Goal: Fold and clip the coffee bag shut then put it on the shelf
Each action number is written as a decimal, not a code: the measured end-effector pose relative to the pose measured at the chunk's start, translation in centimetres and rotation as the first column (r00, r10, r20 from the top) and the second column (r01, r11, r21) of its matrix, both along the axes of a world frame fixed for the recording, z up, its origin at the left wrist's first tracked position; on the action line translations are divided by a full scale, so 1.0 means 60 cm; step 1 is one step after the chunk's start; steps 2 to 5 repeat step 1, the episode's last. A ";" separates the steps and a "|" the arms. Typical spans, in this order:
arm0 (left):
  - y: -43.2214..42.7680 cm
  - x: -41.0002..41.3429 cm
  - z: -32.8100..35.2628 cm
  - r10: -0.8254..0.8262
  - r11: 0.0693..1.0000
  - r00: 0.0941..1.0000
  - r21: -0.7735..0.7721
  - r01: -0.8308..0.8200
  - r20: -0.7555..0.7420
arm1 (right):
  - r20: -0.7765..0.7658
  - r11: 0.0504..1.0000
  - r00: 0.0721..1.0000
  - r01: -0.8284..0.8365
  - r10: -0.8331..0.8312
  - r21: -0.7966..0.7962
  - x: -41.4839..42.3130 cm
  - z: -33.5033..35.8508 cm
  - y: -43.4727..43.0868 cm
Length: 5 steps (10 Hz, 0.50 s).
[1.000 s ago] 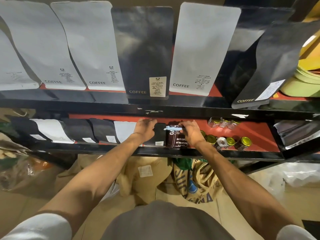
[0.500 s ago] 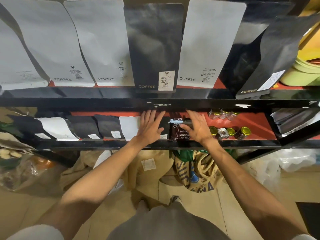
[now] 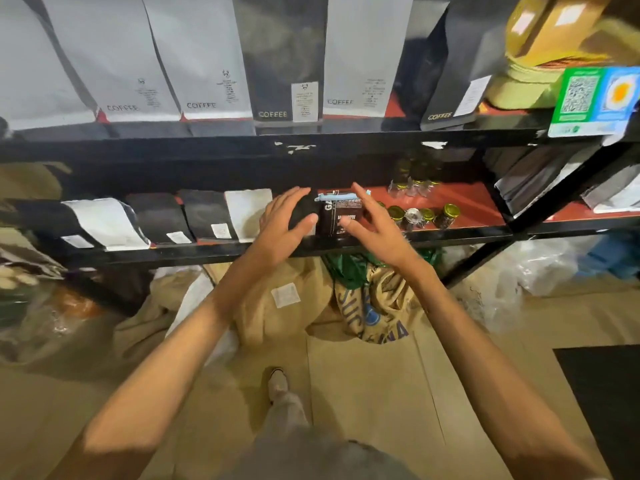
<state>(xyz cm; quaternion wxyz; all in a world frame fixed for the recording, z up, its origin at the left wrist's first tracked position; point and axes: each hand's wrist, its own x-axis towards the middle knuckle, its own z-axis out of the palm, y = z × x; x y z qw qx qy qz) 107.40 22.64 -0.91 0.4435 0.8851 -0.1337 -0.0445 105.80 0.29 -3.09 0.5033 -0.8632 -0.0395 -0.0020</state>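
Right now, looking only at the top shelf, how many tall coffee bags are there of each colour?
White coffee bags: 4
Black coffee bags: 3
Total: 7

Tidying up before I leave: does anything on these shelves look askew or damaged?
The black bag at the top row's right end leans left against its neighbours. Paint is chipped on the shelf edge. The clipped bag stands upright.
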 end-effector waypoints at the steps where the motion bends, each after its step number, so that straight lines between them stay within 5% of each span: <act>1: -0.020 -0.076 0.035 0.028 0.995 0.999 -0.101 -0.026 0.019 | -0.019 0.993 0.997 -0.073 0.075 0.093 -0.048 0.034 -0.012; 5: -0.020 -0.076 0.035 0.028 0.995 0.999 -0.101 -0.026 0.019 | -0.019 0.993 0.997 -0.073 0.075 0.093 -0.048 0.034 -0.012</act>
